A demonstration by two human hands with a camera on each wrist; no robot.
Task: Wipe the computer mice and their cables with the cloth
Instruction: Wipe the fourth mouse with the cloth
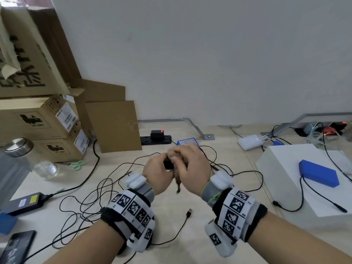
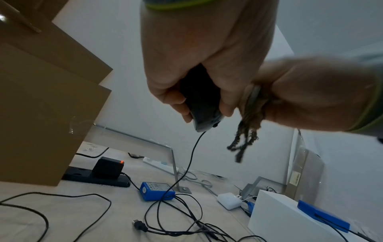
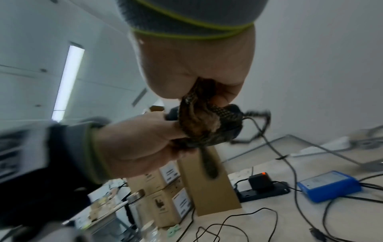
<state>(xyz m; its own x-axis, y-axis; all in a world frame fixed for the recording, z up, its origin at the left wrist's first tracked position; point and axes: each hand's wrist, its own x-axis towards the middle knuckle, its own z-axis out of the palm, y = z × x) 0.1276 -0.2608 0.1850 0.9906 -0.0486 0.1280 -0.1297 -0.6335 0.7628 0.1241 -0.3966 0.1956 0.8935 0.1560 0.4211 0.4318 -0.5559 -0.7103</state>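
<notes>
Black computer mouse (image 2: pixel 202 99), one in view, held above the desk (image 1: pixel 200 235) in the curled fingers of the left hand (image 1: pixel 159 173); its single cable (image 2: pixel 187 165) hangs to the tangle below. Brown cloth (image 3: pixel 199 121), one, bunched in the right hand (image 1: pixel 192 168), whose fingers press it against the mouse. Around: two blue boxes (image 1: pixel 318 173) (image 2: pixel 156 190), one black power strip (image 1: pixel 155 140), stacked cardboard cartons (image 1: pixel 38 119), one phone (image 1: pixel 14 248); both hands hide most of the mouse from the head view.

My view: a plain room corner over a pale desk.
I see a bare white wall (image 1: pixel 209 54), a light wood-grain tabletop (image 1: pixel 200 235), stacked cardboard boxes (image 1: pixel 38 121) at left, and a ceiling light strip (image 3: pixel 68 78).
</notes>
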